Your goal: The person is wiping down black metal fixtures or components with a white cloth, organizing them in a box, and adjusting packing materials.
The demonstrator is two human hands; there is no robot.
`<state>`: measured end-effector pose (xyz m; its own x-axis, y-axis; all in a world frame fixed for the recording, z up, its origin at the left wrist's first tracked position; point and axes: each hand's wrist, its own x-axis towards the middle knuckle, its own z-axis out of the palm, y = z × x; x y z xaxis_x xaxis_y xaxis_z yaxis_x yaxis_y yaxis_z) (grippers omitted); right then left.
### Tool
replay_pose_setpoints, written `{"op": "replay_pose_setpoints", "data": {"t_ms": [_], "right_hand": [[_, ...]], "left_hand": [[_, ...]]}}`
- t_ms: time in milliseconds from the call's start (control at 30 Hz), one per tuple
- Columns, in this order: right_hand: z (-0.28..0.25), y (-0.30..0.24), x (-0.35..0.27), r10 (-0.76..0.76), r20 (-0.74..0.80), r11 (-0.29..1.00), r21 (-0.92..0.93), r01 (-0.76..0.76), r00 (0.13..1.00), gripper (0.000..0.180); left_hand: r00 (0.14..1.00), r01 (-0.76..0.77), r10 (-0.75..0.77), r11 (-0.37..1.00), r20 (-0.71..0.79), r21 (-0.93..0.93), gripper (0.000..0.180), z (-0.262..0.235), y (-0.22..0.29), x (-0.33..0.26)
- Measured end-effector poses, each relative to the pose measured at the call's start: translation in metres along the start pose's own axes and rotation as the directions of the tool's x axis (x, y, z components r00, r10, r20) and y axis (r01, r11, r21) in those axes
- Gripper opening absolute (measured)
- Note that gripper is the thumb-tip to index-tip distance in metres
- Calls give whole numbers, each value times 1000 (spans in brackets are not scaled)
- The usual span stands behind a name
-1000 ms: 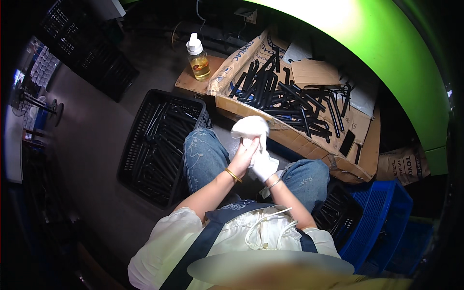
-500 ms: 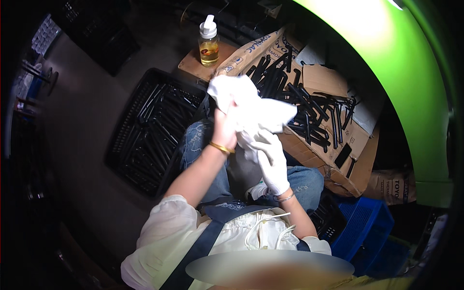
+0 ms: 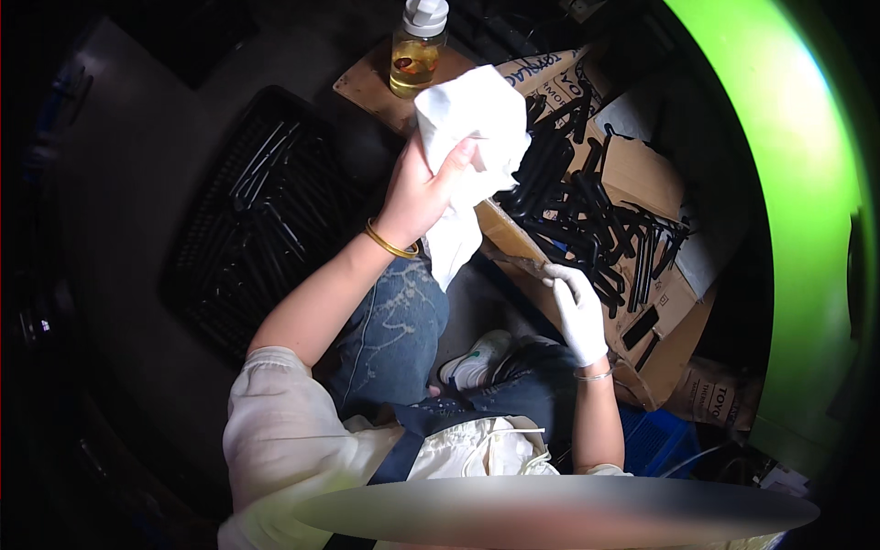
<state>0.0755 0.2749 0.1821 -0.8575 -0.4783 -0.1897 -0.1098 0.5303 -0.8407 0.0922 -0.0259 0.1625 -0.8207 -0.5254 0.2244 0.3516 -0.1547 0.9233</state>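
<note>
My left hand (image 3: 423, 188) is bare, wears a gold bangle, and is raised with its fingers closed on a white cloth (image 3: 472, 147) that hangs down over my knee. My right hand (image 3: 579, 310) wears a white glove and rests at the near edge of a flat cardboard box (image 3: 642, 174); its fingertips touch that edge, and whether they pinch something is unclear. The box holds several long black parts (image 3: 587, 215) in a loose heap.
A pump bottle of amber liquid (image 3: 417, 50) stands on a cardboard sheet at the far side. A black crate (image 3: 252, 215) with black parts lies to my left. A blue crate (image 3: 655, 440) sits by my right leg. A green curved wall (image 3: 779, 183) runs along the right.
My hands were together around the cloth above my lap. The left hand has lifted the cloth up and away, and the gloved right hand has dropped to the box edge.
</note>
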Motion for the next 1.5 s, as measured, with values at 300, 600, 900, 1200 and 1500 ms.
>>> {"op": "replay_pose_setpoints", "data": {"t_ms": [300, 600, 900, 1200, 1500], "right_hand": [[-43, 38, 109, 71, 55, 984, -164, -61, 996, 29], [-66, 73, 254, 6, -35, 846, 532, 14, 999, 51], [-65, 112, 307, 277, 53, 776, 577, -256, 959, 30], [-75, 102, 334, 309, 81, 583, 771, -256, 948, 45], [-193, 220, 286, 278, -707, 959, 247, -141, 650, 36]], "left_hand": [[905, -180, -97, 796, 415, 578, 51, 19, -66, 58], [753, -227, -179, 833, 633, 505, 54, 142, -154, 118], [689, -119, -336, 822, 643, 557, 89, 124, -194, 129], [548, 317, -606, 788, 577, 528, 56, 123, -210, 164], [774, -106, -406, 673, 486, 732, 49, 104, -234, 184]]}}
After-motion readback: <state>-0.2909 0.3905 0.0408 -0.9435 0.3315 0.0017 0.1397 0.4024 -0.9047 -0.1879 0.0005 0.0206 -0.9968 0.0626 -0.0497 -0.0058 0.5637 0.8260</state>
